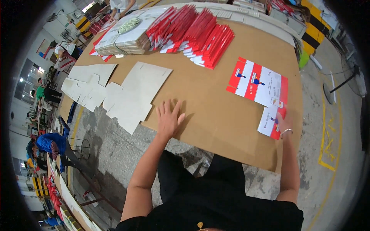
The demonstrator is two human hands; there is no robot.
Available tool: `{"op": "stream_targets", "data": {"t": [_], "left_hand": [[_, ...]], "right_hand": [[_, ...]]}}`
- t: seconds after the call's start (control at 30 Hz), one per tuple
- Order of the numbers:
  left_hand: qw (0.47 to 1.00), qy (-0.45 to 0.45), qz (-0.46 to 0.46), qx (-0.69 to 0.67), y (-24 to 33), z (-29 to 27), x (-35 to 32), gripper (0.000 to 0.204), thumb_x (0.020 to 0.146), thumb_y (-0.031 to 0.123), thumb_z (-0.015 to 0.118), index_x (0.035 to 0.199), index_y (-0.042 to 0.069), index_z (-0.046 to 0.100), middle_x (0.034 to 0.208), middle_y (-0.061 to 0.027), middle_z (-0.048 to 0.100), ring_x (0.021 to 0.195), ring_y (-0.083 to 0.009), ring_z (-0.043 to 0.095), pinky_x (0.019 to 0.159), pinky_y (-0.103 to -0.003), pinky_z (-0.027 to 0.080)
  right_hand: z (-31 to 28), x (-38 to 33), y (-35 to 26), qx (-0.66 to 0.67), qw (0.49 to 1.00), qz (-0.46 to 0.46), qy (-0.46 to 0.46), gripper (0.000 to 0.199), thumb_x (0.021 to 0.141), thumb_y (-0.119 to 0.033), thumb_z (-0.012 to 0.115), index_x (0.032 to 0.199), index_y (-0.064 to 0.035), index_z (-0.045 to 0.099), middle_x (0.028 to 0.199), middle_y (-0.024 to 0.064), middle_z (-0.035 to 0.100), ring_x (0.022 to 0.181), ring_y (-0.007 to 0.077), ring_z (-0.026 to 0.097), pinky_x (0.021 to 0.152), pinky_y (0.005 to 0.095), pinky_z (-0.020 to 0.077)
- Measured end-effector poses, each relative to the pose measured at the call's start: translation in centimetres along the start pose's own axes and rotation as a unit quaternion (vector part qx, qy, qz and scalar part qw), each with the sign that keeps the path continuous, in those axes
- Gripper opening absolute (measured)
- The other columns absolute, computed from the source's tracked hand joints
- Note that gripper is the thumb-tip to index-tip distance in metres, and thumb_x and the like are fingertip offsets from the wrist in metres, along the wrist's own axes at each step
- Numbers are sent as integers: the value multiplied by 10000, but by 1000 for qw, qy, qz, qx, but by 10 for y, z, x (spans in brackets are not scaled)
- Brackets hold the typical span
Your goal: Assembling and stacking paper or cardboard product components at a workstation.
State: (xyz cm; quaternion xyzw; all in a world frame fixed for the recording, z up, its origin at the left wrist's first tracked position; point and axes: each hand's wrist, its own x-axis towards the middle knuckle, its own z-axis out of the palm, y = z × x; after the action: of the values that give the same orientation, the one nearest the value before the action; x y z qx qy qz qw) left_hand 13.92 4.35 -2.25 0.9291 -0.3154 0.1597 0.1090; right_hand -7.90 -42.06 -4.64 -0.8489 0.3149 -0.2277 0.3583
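Note:
My left hand [168, 118] rests on the brown tabletop [204, 111] near its front edge, fingers spread and nothing held. At the right, my right hand [284, 122] touches the right edge of a flat red and white printed carton blank [265, 86], by its lower flap. Its fingers are smeared and merge with the red panel, so their grip does not show. Left of my left hand lies a plain grey-white carton blank [140, 84], close to its fingertips. Another plain blank [86, 84] is farther left, partly overhanging the table edge.
Fanned piles of folded red and white cartons [192, 32] stand at the back. Beside them a bound stack of board [121, 42] carries a coil of pale green cord [129, 25]. Several people work at the far left. A stand fan [329, 93] is on the right floor.

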Motion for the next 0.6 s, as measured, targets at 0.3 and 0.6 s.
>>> {"op": "stream_targets", "data": {"t": [0.3, 0.6], "left_hand": [[996, -40, -44, -62, -24, -9, -13, 418, 940, 337, 538, 1316, 155, 553, 1383, -184, 433, 1316, -397, 349, 1117, -553, 223], [995, -31, -69, -72, -34, -13, -17, 378, 927, 292, 538, 1263, 128, 597, 1354, -175, 474, 1300, -388, 382, 1115, -538, 241]], "right_hand": [[-13, 96, -25, 231, 923, 39, -304, 822, 778, -1, 721, 1487, -62, 309, 1167, 155, 655, 944, 197, 671, 826, 317, 555], [250, 207, -171, -35, 998, 45, -33, 673, 738, -326, 784, 1298, -38, 547, 1197, 227, 634, 1093, 352, 625, 956, 435, 489]]}}
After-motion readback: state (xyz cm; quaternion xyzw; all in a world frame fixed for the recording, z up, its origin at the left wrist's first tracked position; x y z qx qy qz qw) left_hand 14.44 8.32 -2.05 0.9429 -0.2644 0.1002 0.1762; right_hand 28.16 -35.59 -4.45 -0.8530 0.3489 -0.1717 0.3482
